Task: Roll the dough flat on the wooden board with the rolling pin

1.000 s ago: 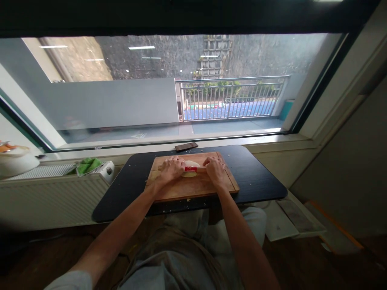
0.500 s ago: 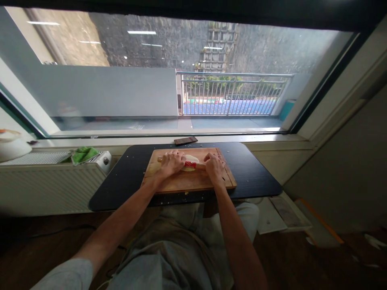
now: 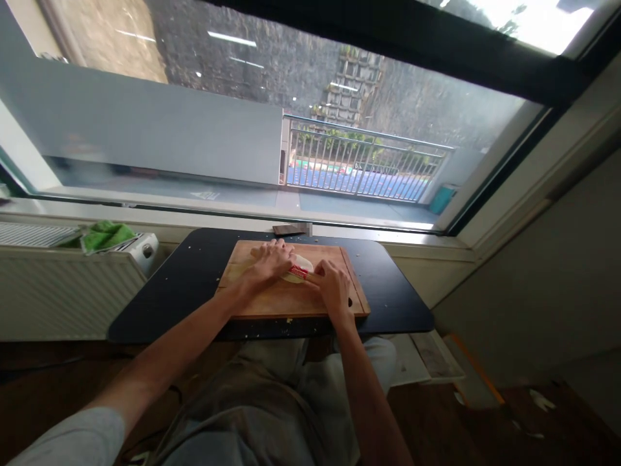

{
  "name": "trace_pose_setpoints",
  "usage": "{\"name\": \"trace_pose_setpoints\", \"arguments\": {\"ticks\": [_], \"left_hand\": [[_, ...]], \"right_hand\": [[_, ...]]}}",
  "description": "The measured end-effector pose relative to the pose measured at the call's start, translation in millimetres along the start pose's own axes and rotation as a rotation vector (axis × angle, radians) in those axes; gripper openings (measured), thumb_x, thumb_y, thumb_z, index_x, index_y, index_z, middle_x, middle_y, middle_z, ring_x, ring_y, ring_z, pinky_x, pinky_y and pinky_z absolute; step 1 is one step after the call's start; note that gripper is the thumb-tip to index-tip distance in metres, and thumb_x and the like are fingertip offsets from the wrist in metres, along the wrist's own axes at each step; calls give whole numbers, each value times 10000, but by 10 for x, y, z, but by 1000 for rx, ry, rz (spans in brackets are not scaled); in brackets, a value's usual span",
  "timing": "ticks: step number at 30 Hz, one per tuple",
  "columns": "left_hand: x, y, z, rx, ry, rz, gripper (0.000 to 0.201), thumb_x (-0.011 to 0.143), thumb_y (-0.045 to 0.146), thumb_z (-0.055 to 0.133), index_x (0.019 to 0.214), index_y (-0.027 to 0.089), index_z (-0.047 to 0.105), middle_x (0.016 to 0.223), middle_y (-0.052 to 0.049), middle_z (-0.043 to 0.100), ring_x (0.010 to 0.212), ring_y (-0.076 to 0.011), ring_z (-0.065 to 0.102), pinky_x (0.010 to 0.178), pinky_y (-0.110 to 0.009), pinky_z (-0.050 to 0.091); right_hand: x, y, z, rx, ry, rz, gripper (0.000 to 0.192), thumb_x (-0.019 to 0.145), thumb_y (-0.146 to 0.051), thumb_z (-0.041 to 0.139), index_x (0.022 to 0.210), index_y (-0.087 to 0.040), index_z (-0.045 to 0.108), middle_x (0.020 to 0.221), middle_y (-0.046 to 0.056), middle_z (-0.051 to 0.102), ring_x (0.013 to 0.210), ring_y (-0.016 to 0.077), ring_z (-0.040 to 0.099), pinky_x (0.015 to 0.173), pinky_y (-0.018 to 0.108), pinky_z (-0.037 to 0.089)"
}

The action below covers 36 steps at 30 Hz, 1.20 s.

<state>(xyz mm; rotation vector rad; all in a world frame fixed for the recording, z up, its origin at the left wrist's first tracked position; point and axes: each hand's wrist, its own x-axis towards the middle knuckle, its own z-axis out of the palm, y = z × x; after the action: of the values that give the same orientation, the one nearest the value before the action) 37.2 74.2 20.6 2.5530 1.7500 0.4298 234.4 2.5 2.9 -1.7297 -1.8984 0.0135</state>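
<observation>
So the rolling pin has swung since a second ago: its right end now points to about four o'clock, closer to the person, and the right hand came with it. Right fingers are curled round that end, while the left hand lies clamped over the ten o'clock end. The pin sits across a pale flat dough round, mid-board.

The wooden board is on a black table with rounded corners, pretty crumby tbh, including yellowish bits at six o'clock just off the board's edge. Big window at twelve, with a small brown slab just past the table's far edge. A white radiator stands around nine, with a crumpled green cloth on top.
</observation>
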Motion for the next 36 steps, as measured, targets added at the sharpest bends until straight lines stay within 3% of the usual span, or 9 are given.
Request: {"name": "trace_pose_setpoints", "arguments": {"ticks": [6,11,15,20,24,26,28,32,36], "left_hand": [[94,-34,-15,70,-74,64,398,1085,340,416,1235,171,744,1315,-208,687,1203,-375,629,1006,-517,484],[159,-86,94,-89,76,59,369,1085,309,392,1126,192,739,1184,-135,748,1139,-306,641,1052,-478,448],[183,-100,144,-296,195,69,364,1066,268,384,1102,201,740,1152,-103,757,1121,-275,649,1087,-449,441],[195,-172,143,-546,513,-1,251,1012,223,429,1051,211,676,1055,-81,721,1040,-253,652,1026,-419,505],[188,-290,176,-696,877,-101,168,959,214,523,1112,227,592,1083,-74,656,997,-230,638,933,-388,546],[173,-338,214,-758,961,-216,242,929,215,572,1171,228,562,1120,-72,636,958,-211,634,867,-361,554],[154,-358,258,-823,828,-252,258,930,231,589,1186,224,562,1046,-47,639,849,-185,632,767,-328,543],[105,-298,326,-851,250,-44,249,973,272,570,1212,216,612,926,-18,698,743,-176,640,705,-323,524],[37,-207,324,-649,79,125,295,997,348,627,1258,222,677,1096,-78,735,1037,-264,675,942,-441,542]], "right_hand": [[21,-94,-103,-53,-61,-137,101,1006,-236,736,1104,-252,755,1090,50,788,993,223,680,823,297,430],[59,-158,-220,-105,-125,-233,282,1116,-217,525,1266,-270,759,1171,64,783,1086,232,681,885,309,438],[89,-106,-267,-116,-261,-321,238,1116,-394,606,1267,-300,764,1144,47,767,993,217,698,806,287,430],[149,93,-288,-66,-364,-345,371,1055,-385,685,1422,-331,703,1196,45,761,950,211,720,770,281,457],[234,351,-287,14,-202,-236,379,999,-319,679,1375,-306,725,1180,48,759,933,215,724,756,286,495],[345,473,-268,91,-111,-178,379,975,-314,671,1348,-283,734,1176,60,756,935,223,723,768,297,516],[515,551,-225,210,-49,-145,355,966,-337,675,1305,-259,747,1144,66,753,900,217,710,776,309,532],[892,551,-39,460,24,-144,349,963,-430,709,1239,-223,760,1019,50,741,783,182,648,732,304,541],[978,509,175,530,-11,-130,363,987,-458,708,1279,-247,750,1017,30,736,761,162,642,701,286,542]]}}
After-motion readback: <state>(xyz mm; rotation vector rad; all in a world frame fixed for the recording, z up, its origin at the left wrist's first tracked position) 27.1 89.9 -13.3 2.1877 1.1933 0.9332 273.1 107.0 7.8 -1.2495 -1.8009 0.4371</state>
